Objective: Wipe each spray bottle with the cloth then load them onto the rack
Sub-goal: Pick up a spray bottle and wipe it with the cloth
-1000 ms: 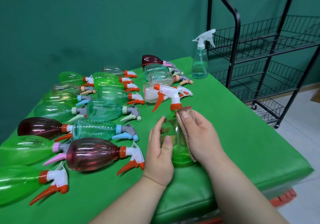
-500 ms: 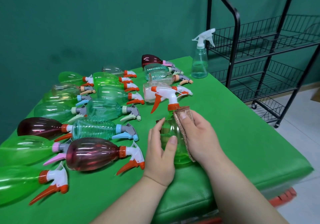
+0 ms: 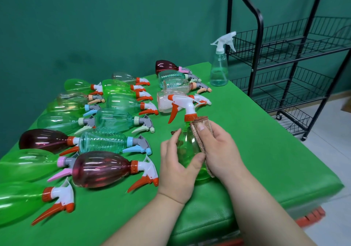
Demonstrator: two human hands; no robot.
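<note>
My left hand [image 3: 177, 167] grips the green spray bottle [image 3: 187, 147], upright near the counter [image 3: 256, 150] front edge. Right hand [image 3: 218, 149] clamps the brown cloth [image 3: 204, 130] vs. its side. Rack [image 3: 288, 59] stands beyond, rt.

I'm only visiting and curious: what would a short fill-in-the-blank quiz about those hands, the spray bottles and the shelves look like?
1. While the left hand grips the green bottle, the right hand presses a brown ____ against it.
2. Near the table's far corner, the clear bottle stands ____, while the other loose bottles lie on their sides.
3. The visible shelves of the black rack hold ____ bottles.
Missing words: cloth; upright; no.
</note>
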